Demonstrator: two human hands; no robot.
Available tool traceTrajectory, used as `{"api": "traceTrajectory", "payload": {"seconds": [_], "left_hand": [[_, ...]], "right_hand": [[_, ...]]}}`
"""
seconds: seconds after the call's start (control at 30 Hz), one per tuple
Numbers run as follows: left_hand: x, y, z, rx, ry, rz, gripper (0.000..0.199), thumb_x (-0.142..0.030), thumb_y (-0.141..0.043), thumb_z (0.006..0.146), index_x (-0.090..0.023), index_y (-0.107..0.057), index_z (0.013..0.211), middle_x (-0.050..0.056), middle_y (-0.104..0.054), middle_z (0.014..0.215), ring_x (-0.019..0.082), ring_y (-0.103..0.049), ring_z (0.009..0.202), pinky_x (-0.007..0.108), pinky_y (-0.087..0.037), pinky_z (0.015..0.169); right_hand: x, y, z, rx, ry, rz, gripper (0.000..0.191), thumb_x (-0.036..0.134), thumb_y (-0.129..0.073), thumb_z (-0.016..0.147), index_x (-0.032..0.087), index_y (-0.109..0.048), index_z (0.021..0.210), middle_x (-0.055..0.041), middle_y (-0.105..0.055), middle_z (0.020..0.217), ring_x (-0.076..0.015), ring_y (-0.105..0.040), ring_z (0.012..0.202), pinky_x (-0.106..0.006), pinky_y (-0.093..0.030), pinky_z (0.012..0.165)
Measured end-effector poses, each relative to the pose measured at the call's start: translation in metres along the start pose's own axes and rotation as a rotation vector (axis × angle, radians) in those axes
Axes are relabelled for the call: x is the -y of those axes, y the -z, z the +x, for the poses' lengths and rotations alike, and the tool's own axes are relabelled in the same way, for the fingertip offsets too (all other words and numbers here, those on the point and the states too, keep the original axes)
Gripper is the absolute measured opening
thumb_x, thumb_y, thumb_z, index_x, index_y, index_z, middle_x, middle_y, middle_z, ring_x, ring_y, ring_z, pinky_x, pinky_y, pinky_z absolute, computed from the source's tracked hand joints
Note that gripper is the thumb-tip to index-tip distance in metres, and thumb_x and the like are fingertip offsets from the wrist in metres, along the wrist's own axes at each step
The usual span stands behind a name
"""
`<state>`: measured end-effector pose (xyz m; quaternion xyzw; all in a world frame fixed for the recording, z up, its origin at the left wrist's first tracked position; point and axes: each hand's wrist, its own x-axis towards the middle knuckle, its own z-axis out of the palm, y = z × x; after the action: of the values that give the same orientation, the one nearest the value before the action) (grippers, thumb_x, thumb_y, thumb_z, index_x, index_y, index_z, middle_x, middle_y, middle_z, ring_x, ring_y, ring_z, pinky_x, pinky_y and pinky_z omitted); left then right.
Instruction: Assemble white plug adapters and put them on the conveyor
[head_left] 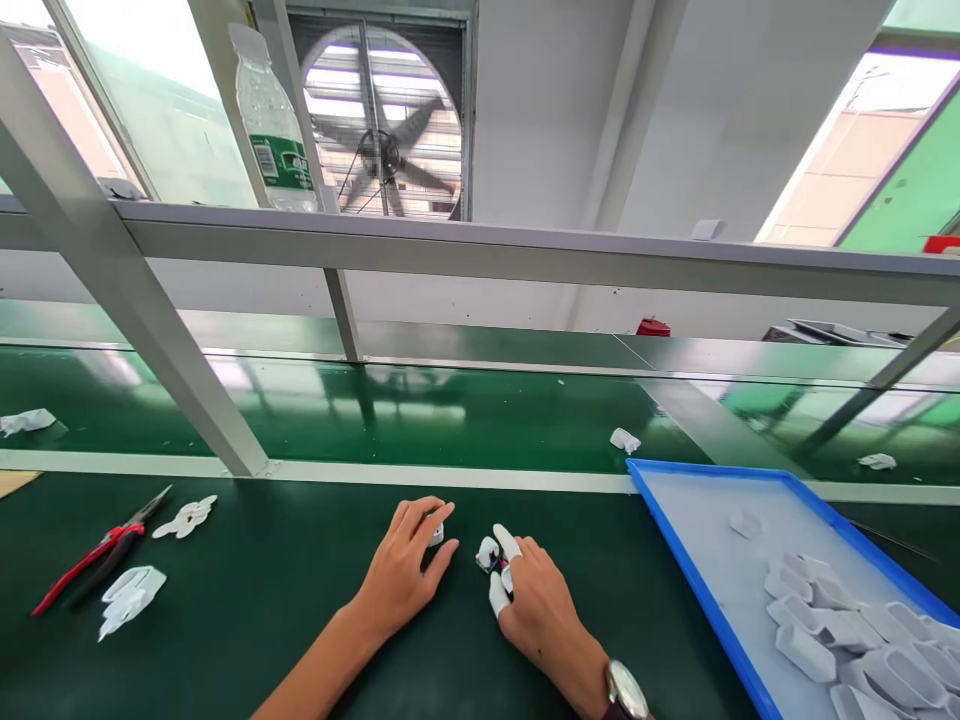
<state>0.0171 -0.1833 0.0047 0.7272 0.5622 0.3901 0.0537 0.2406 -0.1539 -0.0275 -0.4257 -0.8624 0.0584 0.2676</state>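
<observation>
My left hand is over the dark green work surface, its fingers curled around a small white plastic part that shows only partly between thumb and fingers. Just to its right, my right hand wears white finger covers on thumb and index finger. Those two fingers pinch a small white part with dark and red bits, low over the surface. The fingers hide much of both pieces, so their exact kind is unclear. A small gap separates the hands.
A blue-rimmed tray on the right holds several white plastic shells. To the left lie red-and-black pliers and white pieces. A metal frame crosses above a green conveyor belt, with a plastic bottle on it.
</observation>
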Motion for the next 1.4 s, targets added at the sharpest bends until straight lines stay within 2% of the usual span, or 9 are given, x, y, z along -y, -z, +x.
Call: {"api": "traceTrajectory", "payload": {"seconds": [0.1, 0.2, 0.3, 0.4, 0.6, 0.9, 1.1, 1.3, 1.4], "left_hand": [[-0.017, -0.008, -0.003, 0.084, 0.067, -0.211, 0.038, -0.034, -0.062, 0.092, -0.023, -0.063, 0.129, 0.012, -0.065, 0.125, 0.024, -0.065, 0.101, 0.041, -0.055, 0.092], [-0.028, -0.018, -0.002, 0.250, 0.347, -0.626, 0.047, -0.043, -0.074, 0.082, -0.021, -0.064, 0.123, 0.010, -0.070, 0.113, 0.020, -0.068, 0.083, 0.038, -0.058, 0.078], [-0.033, -0.025, 0.002, 0.334, 0.506, -0.938, 0.058, -0.045, -0.086, 0.068, -0.017, -0.063, 0.114, 0.009, -0.074, 0.099, 0.023, -0.072, 0.086, 0.040, -0.059, 0.084], [-0.034, -0.025, 0.005, 0.291, 0.487, -0.984, 0.062, -0.040, -0.093, 0.058, -0.017, -0.064, 0.109, 0.007, -0.073, 0.101, 0.023, -0.070, 0.096, 0.039, -0.056, 0.092], [-0.033, -0.025, -0.005, 0.139, 0.498, -0.978, 0.062, -0.034, -0.087, 0.070, -0.022, -0.061, 0.125, 0.003, -0.067, 0.105, 0.015, -0.064, 0.088, 0.032, -0.054, 0.083], [-0.033, -0.015, -0.014, 0.222, 0.462, -1.173, 0.059, -0.036, -0.084, 0.077, -0.022, -0.058, 0.128, 0.007, -0.066, 0.112, 0.019, -0.064, 0.106, 0.035, -0.052, 0.095], [-0.034, -0.014, -0.026, 0.213, 0.354, -1.079, 0.055, -0.036, -0.074, 0.087, -0.027, -0.051, 0.136, 0.008, -0.056, 0.119, 0.017, -0.063, 0.100, 0.037, -0.055, 0.091], [-0.006, 0.000, -0.017, -0.010, 0.278, -0.323, 0.080, -0.028, -0.083, 0.075, -0.033, -0.046, 0.145, 0.011, -0.045, 0.147, 0.030, -0.053, 0.127, 0.054, -0.046, 0.112], [0.012, -0.002, -0.012, -0.040, 0.303, -0.106, 0.055, -0.022, -0.073, 0.082, -0.028, -0.057, 0.134, 0.009, -0.057, 0.141, 0.032, -0.050, 0.135, 0.059, -0.041, 0.115]], "right_hand": [[-0.004, -0.001, 0.006, -0.063, -0.053, 0.283, 0.045, 0.013, -0.050, 0.086, 0.015, -0.059, 0.130, -0.0091, -0.068, 0.093, -0.0235, -0.065, 0.084, -0.038, -0.057, 0.078], [-0.002, -0.002, 0.009, -0.144, -0.120, 0.590, 0.045, 0.019, -0.054, 0.086, 0.018, -0.059, 0.131, -0.0043, -0.065, 0.089, -0.0181, -0.065, 0.076, -0.031, -0.059, 0.072], [0.003, -0.006, 0.010, -0.194, -0.158, 0.805, 0.040, 0.022, -0.056, 0.086, 0.021, -0.063, 0.125, -0.0028, -0.066, 0.087, -0.0172, -0.065, 0.074, -0.030, -0.059, 0.069], [0.006, -0.005, 0.010, -0.215, -0.119, 0.884, 0.037, 0.022, -0.056, 0.087, 0.022, -0.063, 0.124, -0.0027, -0.065, 0.089, -0.0173, -0.066, 0.077, -0.031, -0.060, 0.071], [0.005, 0.005, 0.010, -0.262, 0.066, 0.735, 0.045, 0.013, -0.055, 0.087, 0.024, -0.060, 0.131, -0.0056, -0.062, 0.103, -0.0176, -0.066, 0.089, -0.032, -0.060, 0.080], [0.006, 0.011, 0.011, -0.170, 0.040, 0.976, 0.038, 0.021, -0.059, 0.093, 0.026, -0.059, 0.131, -0.0061, -0.066, 0.109, -0.0176, -0.071, 0.097, -0.033, -0.062, 0.088], [0.011, 0.016, 0.005, -0.035, 0.102, 0.907, 0.040, 0.016, -0.066, 0.089, 0.030, -0.064, 0.127, -0.0039, -0.070, 0.108, -0.0160, -0.069, 0.089, -0.028, -0.060, 0.079], [0.003, 0.020, 0.004, -0.214, 0.045, 0.800, 0.041, 0.016, -0.066, 0.090, 0.029, -0.062, 0.129, -0.0036, -0.068, 0.101, -0.0144, -0.067, 0.078, -0.025, -0.058, 0.069], [0.001, 0.022, 0.004, -0.266, 0.100, 0.711, 0.038, 0.014, -0.064, 0.091, 0.027, -0.063, 0.127, -0.0059, -0.068, 0.105, -0.0162, -0.068, 0.081, -0.026, -0.059, 0.068]]}}
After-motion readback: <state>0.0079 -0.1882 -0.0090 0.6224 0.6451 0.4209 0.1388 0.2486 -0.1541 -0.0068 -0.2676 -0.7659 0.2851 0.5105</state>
